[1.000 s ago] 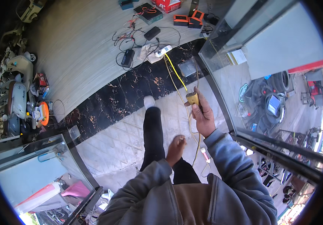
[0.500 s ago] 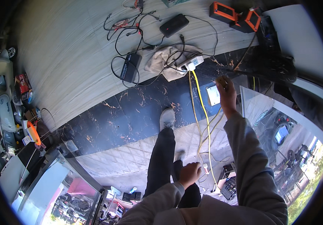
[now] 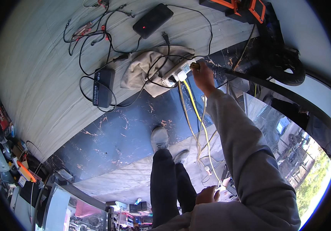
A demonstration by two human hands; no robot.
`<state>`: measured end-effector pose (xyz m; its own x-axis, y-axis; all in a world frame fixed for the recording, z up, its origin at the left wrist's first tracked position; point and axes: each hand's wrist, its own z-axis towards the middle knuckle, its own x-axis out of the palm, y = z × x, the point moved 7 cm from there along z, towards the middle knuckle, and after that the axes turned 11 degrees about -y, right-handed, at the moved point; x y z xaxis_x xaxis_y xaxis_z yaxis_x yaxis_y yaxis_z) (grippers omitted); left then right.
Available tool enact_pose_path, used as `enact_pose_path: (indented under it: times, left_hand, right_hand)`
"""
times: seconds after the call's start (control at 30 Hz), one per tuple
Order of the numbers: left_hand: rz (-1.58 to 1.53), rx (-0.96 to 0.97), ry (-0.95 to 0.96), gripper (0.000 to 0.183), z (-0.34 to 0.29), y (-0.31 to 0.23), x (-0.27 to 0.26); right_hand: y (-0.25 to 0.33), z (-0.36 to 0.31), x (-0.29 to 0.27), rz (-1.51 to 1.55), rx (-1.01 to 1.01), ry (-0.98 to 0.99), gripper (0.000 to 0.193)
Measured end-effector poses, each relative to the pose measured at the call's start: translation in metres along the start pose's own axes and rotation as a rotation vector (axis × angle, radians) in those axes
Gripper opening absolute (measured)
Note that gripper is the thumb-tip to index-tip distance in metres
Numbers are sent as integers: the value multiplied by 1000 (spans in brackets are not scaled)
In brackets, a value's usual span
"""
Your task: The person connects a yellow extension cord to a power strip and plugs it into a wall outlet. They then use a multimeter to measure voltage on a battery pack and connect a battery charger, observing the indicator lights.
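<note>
My right hand (image 3: 204, 80) reaches to the right end of a white power strip (image 3: 181, 70). Its fingers are closed on a small brownish object (image 3: 195, 66) that I cannot make out, right at the strip's outlets. A white plug (image 3: 181, 76) sits in the strip beside it, with a yellow cord (image 3: 198, 109) running down from it. The strip lies against a crumpled beige cloth (image 3: 136, 71) crossed by black cables. Low in the view, my left hand (image 3: 207, 195) hangs near my leg, loosely curled with thumb and fingers apart, nothing visible in it.
Two black chargers, one with a red light (image 3: 152, 21) and one lower (image 3: 104, 88), lie among tangled cables on the pale floor. Orange-and-black boxes (image 3: 256, 10) and a tyre (image 3: 288, 73) are at the right. A glass door (image 3: 57, 210) stands lower left.
My right hand has moved from above a white panel up and left to the power strip. My left hand has dropped lower. My feet have come closer together and the view has shifted.
</note>
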<state>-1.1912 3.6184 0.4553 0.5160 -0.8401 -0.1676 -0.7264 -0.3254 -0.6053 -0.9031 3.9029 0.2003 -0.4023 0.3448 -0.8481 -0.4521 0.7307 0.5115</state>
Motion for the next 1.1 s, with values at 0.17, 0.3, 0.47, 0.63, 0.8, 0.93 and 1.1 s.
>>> enact_pose_path:
  times: [0.17, 0.3, 0.47, 0.63, 0.8, 0.93, 1.1]
  left_hand:
    - [12, -14, 42, 29, 1, -2, 2]
    - [29, -49, 102, 31, 2, -1, 3]
    - [14, -80, 117, 32, 3, 0, 2]
    - [13, -99, 114, 33, 4, 1, 3]
    - [-8, -128, 98, 32, 6, 0, 3]
    - [-61, -152, 106, 31, 5, -1, 7]
    - [-61, -174, 110, 31, 4, 0, 14]
  right_hand:
    - [1, -1, 7, 43, -17, 68, 24]
    - [8, -7, 14, 92, 20, 68, 28]
    - [4, -9, 17, -4, 108, 24, 31]
    - [5, -11, 17, 27, 95, 46, 33]
    - [8, -4, 22, -50, 103, 107, 35]
    - [15, 13, 32, -219, 35, 236, 35]
    - [27, 22, 44, -248, -26, 251, 33]
